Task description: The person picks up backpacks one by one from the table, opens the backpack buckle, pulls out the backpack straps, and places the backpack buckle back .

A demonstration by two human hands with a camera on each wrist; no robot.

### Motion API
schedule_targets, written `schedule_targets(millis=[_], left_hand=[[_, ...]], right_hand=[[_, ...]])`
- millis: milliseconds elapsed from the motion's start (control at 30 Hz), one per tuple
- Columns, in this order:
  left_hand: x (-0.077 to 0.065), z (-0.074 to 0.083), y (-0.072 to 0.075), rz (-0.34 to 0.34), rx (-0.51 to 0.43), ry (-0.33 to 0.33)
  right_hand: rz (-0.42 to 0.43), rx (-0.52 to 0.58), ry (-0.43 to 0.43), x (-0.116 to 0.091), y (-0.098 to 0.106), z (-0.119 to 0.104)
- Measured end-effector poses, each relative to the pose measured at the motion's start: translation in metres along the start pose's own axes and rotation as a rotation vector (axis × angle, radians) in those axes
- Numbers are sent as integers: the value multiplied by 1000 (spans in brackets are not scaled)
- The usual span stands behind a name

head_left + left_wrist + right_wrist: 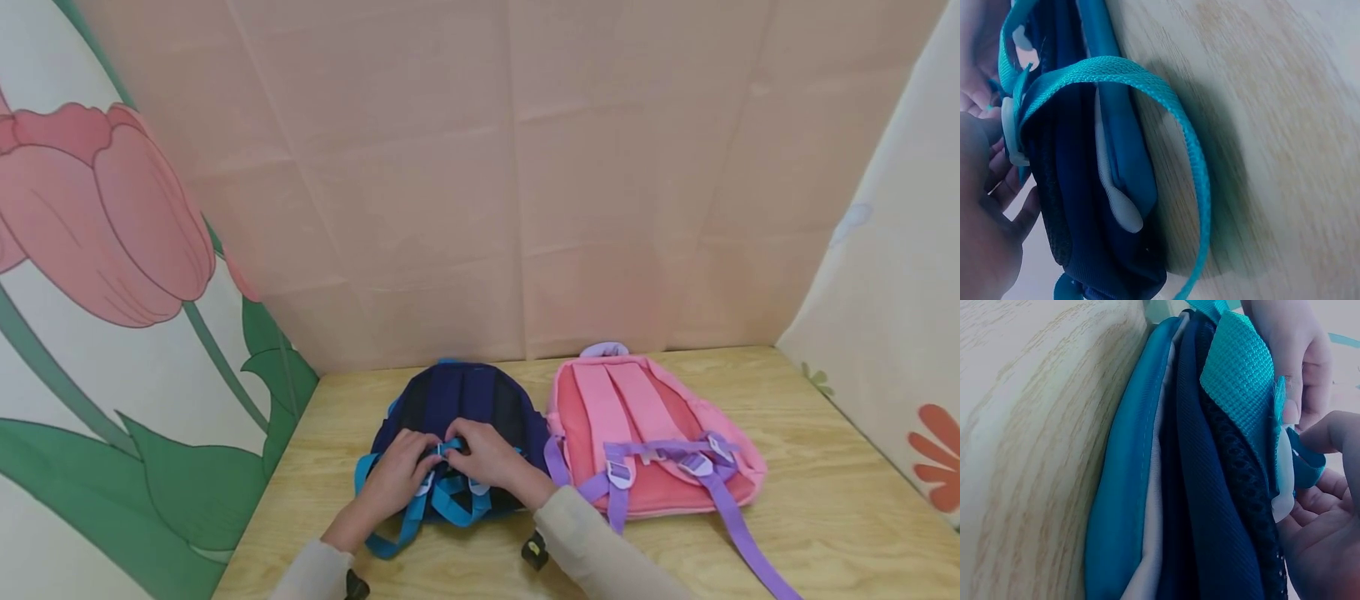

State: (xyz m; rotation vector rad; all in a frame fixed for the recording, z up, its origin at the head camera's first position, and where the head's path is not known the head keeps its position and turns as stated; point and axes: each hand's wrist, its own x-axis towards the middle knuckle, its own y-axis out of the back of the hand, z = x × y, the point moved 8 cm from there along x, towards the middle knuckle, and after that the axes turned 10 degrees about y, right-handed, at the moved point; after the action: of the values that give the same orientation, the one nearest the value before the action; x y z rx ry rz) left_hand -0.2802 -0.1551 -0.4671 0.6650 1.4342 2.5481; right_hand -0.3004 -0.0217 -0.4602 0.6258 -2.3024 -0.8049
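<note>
A navy backpack [459,392] with bright blue webbing lies on the wooden table, its shoulder-strap side facing up. Over its middle, my left hand [405,472] and right hand [489,454] meet, fingertips close together. Between them is a short blue strap [448,447], pinched by both hands from either side. In the right wrist view the strap [1307,469] bends into a small loop by my right hand's [1329,506] thumb. White plastic adjusters [426,483] sit on the webbing just below the hands, and loose blue strap ends [461,510] hang toward the table's front.
To the right lies a pink backpack [637,400] with purple straps [738,525], one trailing to the table's front edge. A plain pinkish cloth [517,183] stands behind the wooden table [817,467]; tulip-printed fabric [150,217] stands on the left.
</note>
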Motion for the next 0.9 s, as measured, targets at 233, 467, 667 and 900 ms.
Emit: schedule_targets(millis=[233,467,667,900], left_hand=[[3,0,0,1,13,-11],[2,-3,-2,0,9,-3],[2,-1,-2,-6,-13,-2],[2,-2,-3,-8,-8,13]], right_hand=[[1,8,-16,0,1,2],[-33,-7,-12,1,-1,-1],[-11,-15,-23,0,1,2],[-3,9,-37,0,1,4]])
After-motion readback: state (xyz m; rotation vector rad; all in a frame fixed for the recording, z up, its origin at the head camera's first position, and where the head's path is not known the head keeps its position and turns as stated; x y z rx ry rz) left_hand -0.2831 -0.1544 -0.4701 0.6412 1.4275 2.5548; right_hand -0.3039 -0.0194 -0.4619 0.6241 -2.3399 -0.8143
